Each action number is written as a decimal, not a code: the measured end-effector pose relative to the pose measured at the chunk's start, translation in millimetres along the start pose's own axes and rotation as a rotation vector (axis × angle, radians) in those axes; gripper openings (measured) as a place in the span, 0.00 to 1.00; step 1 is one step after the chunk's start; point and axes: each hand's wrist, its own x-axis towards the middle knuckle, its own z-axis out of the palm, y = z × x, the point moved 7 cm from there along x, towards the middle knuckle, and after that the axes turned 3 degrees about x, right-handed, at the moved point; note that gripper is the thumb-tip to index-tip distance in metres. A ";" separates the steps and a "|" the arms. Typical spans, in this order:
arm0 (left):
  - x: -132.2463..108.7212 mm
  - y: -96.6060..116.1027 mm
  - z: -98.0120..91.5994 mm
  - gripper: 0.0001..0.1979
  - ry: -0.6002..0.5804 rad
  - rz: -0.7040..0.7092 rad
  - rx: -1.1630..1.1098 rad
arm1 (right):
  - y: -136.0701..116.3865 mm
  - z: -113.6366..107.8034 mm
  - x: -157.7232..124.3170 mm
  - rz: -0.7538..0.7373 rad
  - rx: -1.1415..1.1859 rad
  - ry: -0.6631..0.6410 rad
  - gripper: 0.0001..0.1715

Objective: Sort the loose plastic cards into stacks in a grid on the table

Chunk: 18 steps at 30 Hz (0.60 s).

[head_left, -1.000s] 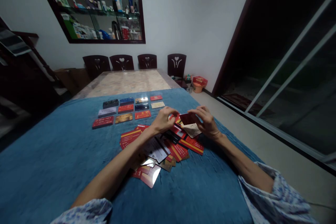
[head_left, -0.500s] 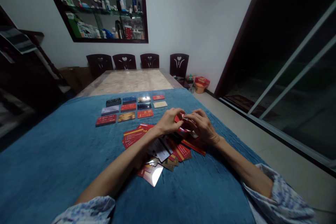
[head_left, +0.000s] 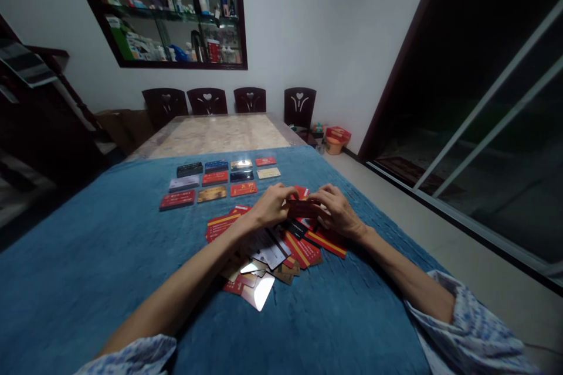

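Between my two hands a dark red card (head_left: 303, 208) is held up over a loose pile of cards. My left hand (head_left: 275, 205) pinches its left end, and my right hand (head_left: 338, 211) grips the right end. Whether it is one card or a thin stack, I cannot tell. Below lie scattered red cards (head_left: 305, 251), a silver-white card (head_left: 270, 249), a black card (head_left: 295, 227) and a shiny pale card (head_left: 259, 292). Beyond my left hand, neat stacks stand in rows, among them a red stack (head_left: 177, 200), a gold card (head_left: 212, 194) and an orange-red card (head_left: 243, 188).
A blue cloth (head_left: 109, 234) covers the near part of the table; its marble-look top (head_left: 220, 129) shows at the far end. Several dark chairs (head_left: 206, 101) stand behind it. A wall cabinet (head_left: 176, 14) hangs beyond, and a sliding glass door (head_left: 484, 105) is at the right.
Both hands have drawn slightly apart, and the dark red card now shows stretched between them. My left hand has shifted a little left. The rows of stacks are unchanged.
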 end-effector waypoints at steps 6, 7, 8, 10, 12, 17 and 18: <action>-20.0 -12.4 -5.0 0.13 0.037 -0.048 0.033 | 0.7 12.1 -2.3 0.002 -0.015 -0.118 0.13; -22.6 -12.6 -5.7 0.14 0.041 -0.051 0.048 | 0.2 13.1 -2.5 -0.003 -0.013 -0.123 0.13; -24.8 -12.4 -6.1 0.14 0.043 -0.052 0.069 | -0.8 13.7 -2.5 -0.010 -0.011 -0.126 0.14; -27.9 -10.3 -5.8 0.15 0.033 -0.048 0.123 | -3.4 14.4 -2.2 -0.023 -0.004 -0.132 0.15; -29.3 -6.8 -4.1 0.16 0.003 -0.052 0.190 | -5.6 15.3 -1.8 -0.022 0.007 -0.145 0.17; -29.3 1.5 0.6 0.19 -0.099 -0.113 0.319 | -5.7 21.1 -3.3 0.022 -0.009 -0.237 0.24; -29.2 2.8 1.0 0.20 -0.109 -0.121 0.332 | -4.8 22.0 -3.9 0.032 -0.021 -0.255 0.25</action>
